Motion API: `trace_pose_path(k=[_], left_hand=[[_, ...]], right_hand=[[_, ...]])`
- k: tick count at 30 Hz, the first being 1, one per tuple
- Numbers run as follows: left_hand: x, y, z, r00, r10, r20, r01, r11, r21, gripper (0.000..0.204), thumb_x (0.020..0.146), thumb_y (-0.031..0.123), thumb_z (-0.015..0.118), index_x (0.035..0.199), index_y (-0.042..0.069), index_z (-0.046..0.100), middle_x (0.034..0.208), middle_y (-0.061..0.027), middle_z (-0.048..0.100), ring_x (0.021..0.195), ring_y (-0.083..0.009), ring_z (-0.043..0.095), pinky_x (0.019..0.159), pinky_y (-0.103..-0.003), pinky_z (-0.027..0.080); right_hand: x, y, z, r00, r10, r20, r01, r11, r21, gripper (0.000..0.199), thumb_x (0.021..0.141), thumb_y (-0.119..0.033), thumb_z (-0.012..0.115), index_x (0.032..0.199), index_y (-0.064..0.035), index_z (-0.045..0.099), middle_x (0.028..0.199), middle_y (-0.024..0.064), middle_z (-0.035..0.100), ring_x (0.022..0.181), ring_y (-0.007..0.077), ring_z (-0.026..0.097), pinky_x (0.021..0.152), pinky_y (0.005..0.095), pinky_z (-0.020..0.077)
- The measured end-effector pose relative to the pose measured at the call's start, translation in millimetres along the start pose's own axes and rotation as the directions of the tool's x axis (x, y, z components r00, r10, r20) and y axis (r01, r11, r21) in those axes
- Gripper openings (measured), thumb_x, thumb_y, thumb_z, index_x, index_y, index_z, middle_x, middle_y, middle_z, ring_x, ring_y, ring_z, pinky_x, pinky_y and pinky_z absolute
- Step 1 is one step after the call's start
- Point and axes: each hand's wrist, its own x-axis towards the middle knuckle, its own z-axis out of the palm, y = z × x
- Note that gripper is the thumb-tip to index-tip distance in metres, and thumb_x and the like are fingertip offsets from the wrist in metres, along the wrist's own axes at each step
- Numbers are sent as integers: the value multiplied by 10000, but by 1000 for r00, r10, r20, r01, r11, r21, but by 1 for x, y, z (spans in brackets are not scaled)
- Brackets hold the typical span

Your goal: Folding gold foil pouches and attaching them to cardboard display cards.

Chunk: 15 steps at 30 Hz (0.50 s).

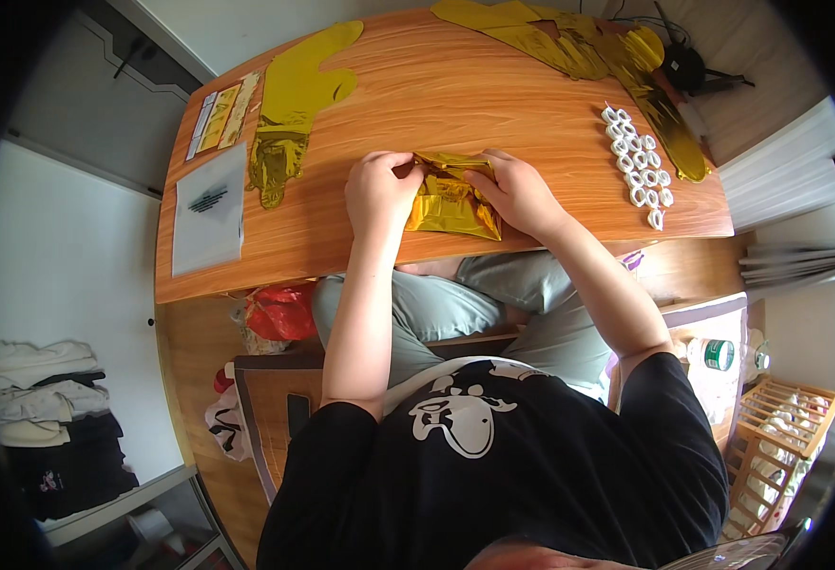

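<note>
Near the front edge of the wooden table (408,104), a folded gold foil balloon (451,211) lies flat, shiny and creased. My left hand (381,193) pinches its far left corner between thumb and fingers. At the far right corner, my right hand (522,193) grips the foil the same way. The foil's upper edge is bunched between both hands, and its lower part rests on the tabletop.
A flat, uninflated gold foil balloon (303,95) lies at the left, with more gold foil balloons (569,47) along the far right. Several small white rings (638,161) stand in rows at right. Flat packets (222,114) and a translucent bag (208,209) sit at left. A black router-like device (685,66) stands behind.
</note>
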Motion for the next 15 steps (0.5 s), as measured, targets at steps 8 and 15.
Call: trace_pose_path(k=[8, 15], left_hand=[[7, -1, 1, 994, -44, 96, 44, 999, -1, 166, 867, 222, 783, 960, 88, 752, 1044, -88, 767, 972, -285, 728, 839, -425, 564], [0, 3, 4, 996, -9, 92, 26, 982, -188, 132, 910, 141, 754, 994, 42, 729, 877, -110, 774, 774, -226, 735, 729, -344, 557]], right_hand=[[0, 0, -1, 999, 22, 33, -22, 1000, -20, 257, 1027, -200, 624, 1147, 15, 699, 1063, 195, 675, 978, 410, 655, 874, 434, 523], [0, 0, -1, 999, 32, 36, -31, 999, -29, 268, 1029, -207, 623, 1178, 4, 694, 1093, 184, 687, 1004, 405, 663, 886, 425, 530]])
